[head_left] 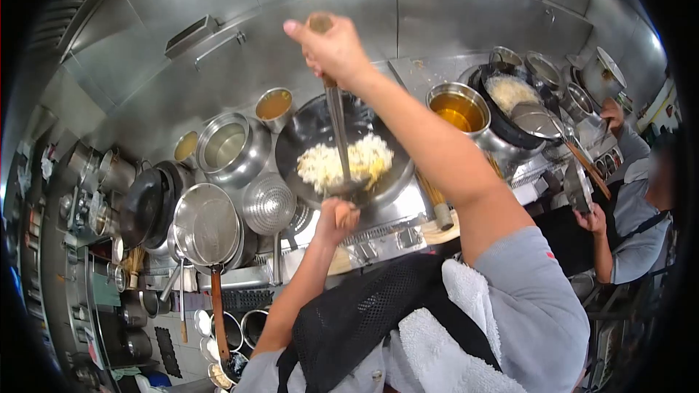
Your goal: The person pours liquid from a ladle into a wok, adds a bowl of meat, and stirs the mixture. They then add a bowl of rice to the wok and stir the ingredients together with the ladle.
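- Steel ladle: right hand closed round its handle top, bowl in the rice.
- Left hand: fingers clasp the wok at its near rim.

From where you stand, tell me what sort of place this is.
Likely a commercial restaurant kitchen: stainless-steel walls, a big wok of rice stirred with a ladle, and a co-worker at a second wok.
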A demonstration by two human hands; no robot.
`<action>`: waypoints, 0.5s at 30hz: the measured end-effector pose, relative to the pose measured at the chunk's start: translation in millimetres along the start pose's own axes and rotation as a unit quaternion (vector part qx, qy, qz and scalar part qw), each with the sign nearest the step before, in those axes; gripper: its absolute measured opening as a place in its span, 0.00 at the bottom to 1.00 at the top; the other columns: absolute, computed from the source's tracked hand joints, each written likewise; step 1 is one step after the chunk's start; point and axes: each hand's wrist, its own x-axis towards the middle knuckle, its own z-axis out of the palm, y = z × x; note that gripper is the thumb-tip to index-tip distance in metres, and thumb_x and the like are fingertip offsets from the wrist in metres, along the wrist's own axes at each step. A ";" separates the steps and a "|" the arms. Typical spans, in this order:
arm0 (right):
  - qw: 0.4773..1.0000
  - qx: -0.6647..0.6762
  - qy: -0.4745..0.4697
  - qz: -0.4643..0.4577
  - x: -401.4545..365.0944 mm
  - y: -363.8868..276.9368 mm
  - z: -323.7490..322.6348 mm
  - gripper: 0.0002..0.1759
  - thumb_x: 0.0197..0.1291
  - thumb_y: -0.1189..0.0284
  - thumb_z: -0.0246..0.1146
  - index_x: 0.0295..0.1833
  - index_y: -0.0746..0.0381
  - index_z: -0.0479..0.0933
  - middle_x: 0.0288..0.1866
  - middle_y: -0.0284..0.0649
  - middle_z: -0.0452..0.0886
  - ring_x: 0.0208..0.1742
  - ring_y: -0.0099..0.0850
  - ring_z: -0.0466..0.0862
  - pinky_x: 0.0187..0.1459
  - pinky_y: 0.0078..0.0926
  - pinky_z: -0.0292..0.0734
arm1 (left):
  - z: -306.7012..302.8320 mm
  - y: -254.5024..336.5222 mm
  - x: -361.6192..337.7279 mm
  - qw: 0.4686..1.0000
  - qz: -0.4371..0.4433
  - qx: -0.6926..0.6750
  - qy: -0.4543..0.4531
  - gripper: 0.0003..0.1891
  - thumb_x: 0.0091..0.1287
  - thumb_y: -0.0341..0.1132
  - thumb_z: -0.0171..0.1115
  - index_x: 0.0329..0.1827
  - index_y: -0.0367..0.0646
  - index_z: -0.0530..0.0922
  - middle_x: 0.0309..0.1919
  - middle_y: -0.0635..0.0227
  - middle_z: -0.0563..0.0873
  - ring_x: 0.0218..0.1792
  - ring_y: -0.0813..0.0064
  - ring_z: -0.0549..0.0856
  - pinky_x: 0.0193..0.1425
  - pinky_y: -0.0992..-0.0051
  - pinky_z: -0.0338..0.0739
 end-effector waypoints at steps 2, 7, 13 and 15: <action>0.999 -0.024 0.026 -0.007 -6.4 43.3 -14.4 0.24 0.69 0.60 0.71 0.26 0.56 0.68 0.16 0.28 0.69 0.14 0.15 0.68 0.15 0.20 0.63 | -22.2 -13.4 16.0 0.997 0.004 0.032 0.065 0.07 0.69 0.38 0.61 0.36 0.44 0.77 0.33 0.61 0.84 0.33 0.59 0.87 0.36 0.63 0.84; 0.996 0.077 0.029 -0.019 9.4 2.8 -51.7 0.23 0.71 0.67 0.70 0.24 0.54 0.66 0.15 0.26 0.67 0.12 0.16 0.65 0.15 0.20 0.59 | -47.9 -71.2 -41.7 0.989 0.088 0.051 0.108 0.10 0.71 0.42 0.58 0.44 0.44 0.76 0.35 0.59 0.83 0.32 0.58 0.86 0.39 0.57 0.88; 0.998 0.052 -0.002 -0.038 32.5 -89.5 -50.6 0.24 0.69 0.64 0.71 0.24 0.53 0.65 0.14 0.24 0.64 0.12 0.16 0.64 0.16 0.19 0.60 | -64.6 -12.3 64.7 0.997 0.060 -0.012 0.043 0.08 0.72 0.36 0.59 0.49 0.47 0.72 0.41 0.54 0.83 0.37 0.55 0.86 0.38 0.54 0.89; 0.994 0.064 -0.011 -0.085 36.9 -105.2 -57.1 0.25 0.69 0.66 0.70 0.23 0.53 0.64 0.14 0.24 0.64 0.12 0.16 0.63 0.16 0.19 0.59 | -62.3 2.2 92.6 0.996 0.001 -0.034 0.084 0.09 0.71 0.34 0.61 0.49 0.46 0.72 0.42 0.56 0.82 0.39 0.55 0.85 0.43 0.50 0.90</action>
